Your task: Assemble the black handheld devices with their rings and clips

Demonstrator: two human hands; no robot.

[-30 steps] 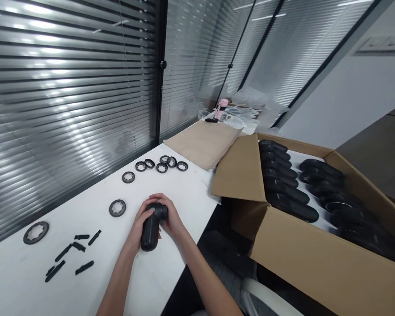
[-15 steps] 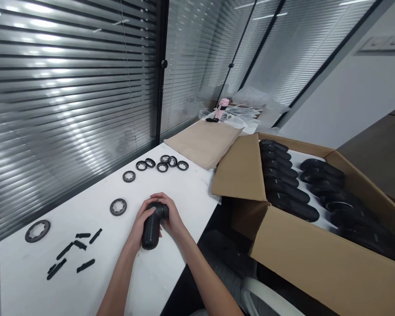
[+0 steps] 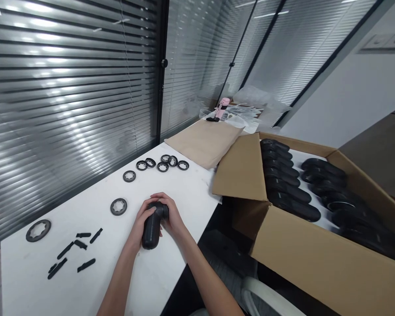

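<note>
Here's table [image 3: 191,188], both hands on the job! Left hand [image 3: 140,221] wrapped tight round lower body of black gadget [image 3: 150,231], right hand [image 3: 173,216] curled over its round top; both grips fully closed on it. Gadget held tilted, in front of person. Left of hands, black notched rings [image 3: 113,206] and small black strips [image 3: 86,265] on table. Right, open cardboard box [image 3: 292,259] packed with rows of black handles [image 3: 292,206].
</note>
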